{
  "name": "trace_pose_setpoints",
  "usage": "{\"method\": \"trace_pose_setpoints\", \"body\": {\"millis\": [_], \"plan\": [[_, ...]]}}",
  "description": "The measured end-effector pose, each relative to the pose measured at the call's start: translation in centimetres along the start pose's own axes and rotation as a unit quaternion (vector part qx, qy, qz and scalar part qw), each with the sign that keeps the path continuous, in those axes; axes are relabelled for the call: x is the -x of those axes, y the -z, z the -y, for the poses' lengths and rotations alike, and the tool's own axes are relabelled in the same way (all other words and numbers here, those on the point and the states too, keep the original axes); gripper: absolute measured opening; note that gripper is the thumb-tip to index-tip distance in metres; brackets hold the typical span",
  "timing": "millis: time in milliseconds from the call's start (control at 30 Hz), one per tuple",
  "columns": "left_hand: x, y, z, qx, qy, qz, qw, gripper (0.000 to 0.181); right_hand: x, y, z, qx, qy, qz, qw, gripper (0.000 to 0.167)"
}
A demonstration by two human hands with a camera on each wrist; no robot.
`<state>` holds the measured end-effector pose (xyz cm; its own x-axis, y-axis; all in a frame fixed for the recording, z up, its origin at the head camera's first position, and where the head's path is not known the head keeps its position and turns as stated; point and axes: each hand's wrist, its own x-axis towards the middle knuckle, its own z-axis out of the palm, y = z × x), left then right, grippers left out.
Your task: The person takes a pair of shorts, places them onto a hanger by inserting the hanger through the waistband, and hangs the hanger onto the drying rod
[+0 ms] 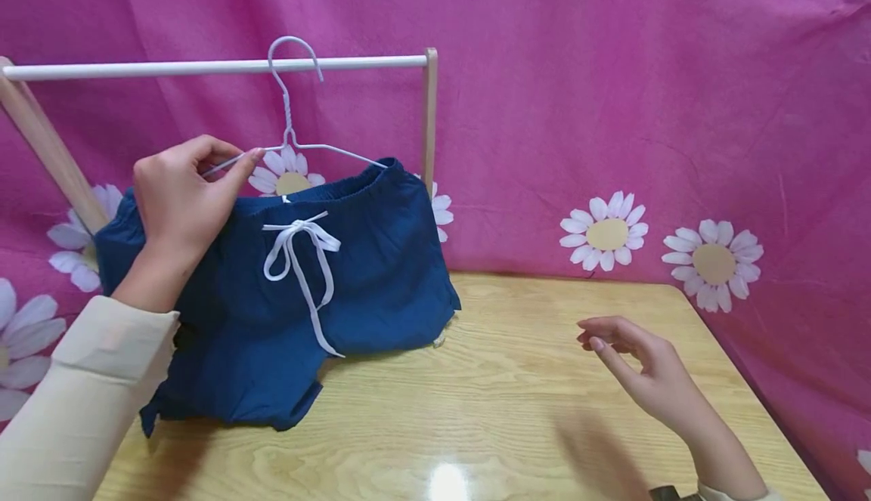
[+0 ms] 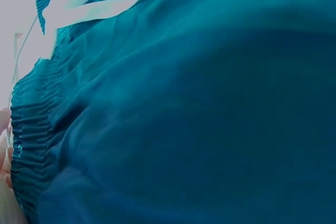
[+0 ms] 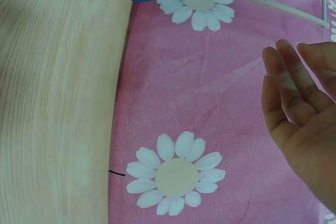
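Note:
Navy drawstring shorts (image 1: pixel 381 259) with a white bow hang by their elastic waistband from a white wire hanger (image 1: pixel 289 119). My left hand (image 1: pixel 187 191) grips the hanger's left arm between thumb and fingers, in front of the waistband. In the head view the hanger's hook overlaps the rack's bar; whether it rests on it I cannot tell. The shorts' cloth (image 2: pixel 157 103) fills most of the left wrist view. My right hand (image 1: pixel 643 369) is held above the table at the right, fingers relaxed and slightly bent, touching nothing. The right wrist view also shows that hand (image 3: pixel 302 98) with nothing in it.
A small clothes rack with a white bar (image 1: pixel 156 69) and wooden posts (image 1: pixel 430 108) stands at the back left. Below lies a light wooden table (image 1: pixel 476 380). Behind it hangs a pink cloth (image 1: pixel 544 93) printed with white daisies.

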<state>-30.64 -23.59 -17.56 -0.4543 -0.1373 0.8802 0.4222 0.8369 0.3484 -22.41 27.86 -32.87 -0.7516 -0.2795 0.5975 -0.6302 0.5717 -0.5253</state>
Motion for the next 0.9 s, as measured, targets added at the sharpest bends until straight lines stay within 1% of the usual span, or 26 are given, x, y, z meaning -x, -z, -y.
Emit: {"method": "trace_pose_setpoints", "body": {"millis": [100, 267, 400, 533, 633, 900], "plan": [[-0.5, 0.1, -0.2, -0.011, 0.009, -0.002, 0.9999, 0.044, 0.1, 0.0, -0.1, -0.003, -0.006, 0.005, 1.0000, 0.033], [-1.0, 0.3, -0.5, -0.026, 0.019, -0.006, 0.9995, 0.047, 0.1, -0.2, -0.4, -0.011, -0.001, 0.012, 0.9999, 0.033], [-1.6, 0.7, -0.6, -0.035, 0.012, -0.013, 0.9992, 0.048, 0.1, -0.1, -0.5, -0.015, 0.003, 0.013, 0.9998, 0.033], [-2.0, 1.3, -0.3, -0.044, 0.010, -0.025, 0.9987, 0.048, -0.2, -0.2, -0.7, -0.018, 0.006, 0.018, 0.9997, 0.033], [-2.2, 1.7, -0.2, -0.050, 0.016, -0.028, 0.9982, 0.048, -0.3, -0.3, -0.9, -0.020, 0.007, 0.021, 0.9996, 0.033], [-2.2, 2.3, 0.3, -0.066, 0.017, -0.035, 0.9970, 0.049, -0.8, -0.6, -1.3, -0.027, 0.014, 0.025, 0.9992, 0.033]]}}
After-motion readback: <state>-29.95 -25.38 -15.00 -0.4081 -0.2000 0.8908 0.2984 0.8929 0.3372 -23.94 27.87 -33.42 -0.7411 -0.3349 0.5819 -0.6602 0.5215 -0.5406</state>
